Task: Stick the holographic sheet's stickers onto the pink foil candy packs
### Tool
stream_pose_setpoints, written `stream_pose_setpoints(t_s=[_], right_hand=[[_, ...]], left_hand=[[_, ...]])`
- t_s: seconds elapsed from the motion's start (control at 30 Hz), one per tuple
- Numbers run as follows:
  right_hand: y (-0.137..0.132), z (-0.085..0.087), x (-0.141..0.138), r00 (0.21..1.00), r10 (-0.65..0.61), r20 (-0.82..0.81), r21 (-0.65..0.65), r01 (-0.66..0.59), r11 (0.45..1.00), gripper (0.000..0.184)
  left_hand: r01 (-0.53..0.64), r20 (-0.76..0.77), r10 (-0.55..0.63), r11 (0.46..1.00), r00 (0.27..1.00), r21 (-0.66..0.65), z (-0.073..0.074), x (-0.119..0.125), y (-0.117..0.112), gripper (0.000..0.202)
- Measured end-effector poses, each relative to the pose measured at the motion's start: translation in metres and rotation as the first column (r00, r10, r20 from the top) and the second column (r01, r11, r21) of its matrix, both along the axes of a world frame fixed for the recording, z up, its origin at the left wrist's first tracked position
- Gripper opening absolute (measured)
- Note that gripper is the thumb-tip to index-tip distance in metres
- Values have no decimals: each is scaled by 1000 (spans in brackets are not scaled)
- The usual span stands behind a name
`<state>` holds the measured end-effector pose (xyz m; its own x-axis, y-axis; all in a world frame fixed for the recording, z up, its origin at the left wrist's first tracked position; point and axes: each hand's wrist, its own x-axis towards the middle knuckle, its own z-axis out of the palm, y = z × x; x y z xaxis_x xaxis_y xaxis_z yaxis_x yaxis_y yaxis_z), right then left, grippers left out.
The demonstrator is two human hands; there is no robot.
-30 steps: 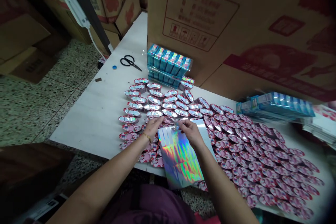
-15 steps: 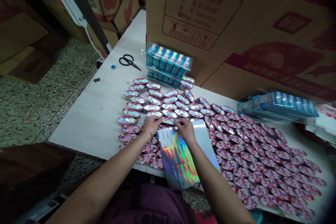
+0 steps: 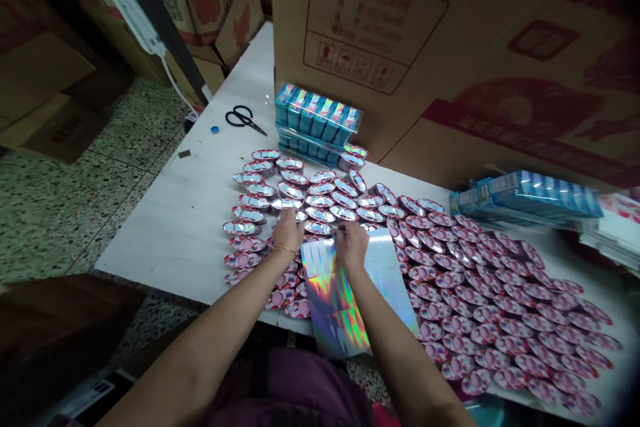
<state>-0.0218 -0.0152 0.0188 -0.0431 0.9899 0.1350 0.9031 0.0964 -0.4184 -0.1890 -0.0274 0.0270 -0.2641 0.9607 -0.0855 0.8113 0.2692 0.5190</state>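
A shiny holographic sheet [image 3: 345, 297] lies at the near edge of the white table [image 3: 185, 213], over some of the small oval pink-and-silver lidded cups [image 3: 450, 267] that cover the table in rows. My left hand [image 3: 289, 229] rests with fingers down on the silver-lidded cups just left of the sheet's top; a gold bangle is on that wrist. My right hand [image 3: 351, 244] is at the sheet's top edge, fingers curled as if pinching something small that I cannot make out.
Wrapped packs of blue boxes [image 3: 317, 123] stand behind the cups, and another blue pack [image 3: 530, 197] lies at right. Large cardboard cartons [image 3: 450, 47] wall off the back. Black scissors [image 3: 243, 119] and a blue cap [image 3: 215, 129] lie at the far left. Speckled floor lies left.
Both hands have moved a little forward, away from me, onto the row of silver-lidded cups. The holographic sheet has stayed in place.
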Motion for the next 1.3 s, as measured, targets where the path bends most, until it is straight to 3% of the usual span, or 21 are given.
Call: stream_pose_setpoints(t_s=[0.13,0.2,0.3,0.43,0.73,0.87,1.0,1.07,1.13,1.2,1.3], right_hand=[[-2,8,33,978,210,-6,63,-210,976,20],[-2,8,42,958,287,12,59,-287,956,22],[-2,6,39,913,408,31,30,-409,912,22],[-8,0,23,801,590,104,-8,-593,805,24],[-29,-13,33,690,675,262,-33,-692,721,24],[-31,9,33,774,597,208,-77,-596,799,14],[-34,63,31,896,433,-102,-121,-443,888,8],[-30,84,34,889,331,-315,-158,-393,906,8],[-23,94,34,850,220,-478,-229,-363,903,10],[-18,91,30,803,87,-590,-320,-331,888,11],[-17,76,16,720,-125,-683,-455,-285,844,14]], left_hand=[[317,-13,-316,948,949,37,10,7,-16,27],[402,-30,-402,916,915,-12,11,19,-21,27],[352,-42,-356,933,934,-76,6,35,-22,17],[250,-11,-253,962,967,-108,-2,39,-17,18],[313,40,-312,949,949,-23,-21,30,-18,21],[318,27,-318,948,948,7,-25,35,-17,22],[288,34,-289,957,957,23,-13,40,-22,19],[246,118,-250,968,961,51,-7,38,-24,20],[166,296,-186,982,937,91,-3,31,-25,27],[67,540,-101,994,835,83,2,21,-28,38],[-56,814,77,997,575,-55,6,6,-37,42]])
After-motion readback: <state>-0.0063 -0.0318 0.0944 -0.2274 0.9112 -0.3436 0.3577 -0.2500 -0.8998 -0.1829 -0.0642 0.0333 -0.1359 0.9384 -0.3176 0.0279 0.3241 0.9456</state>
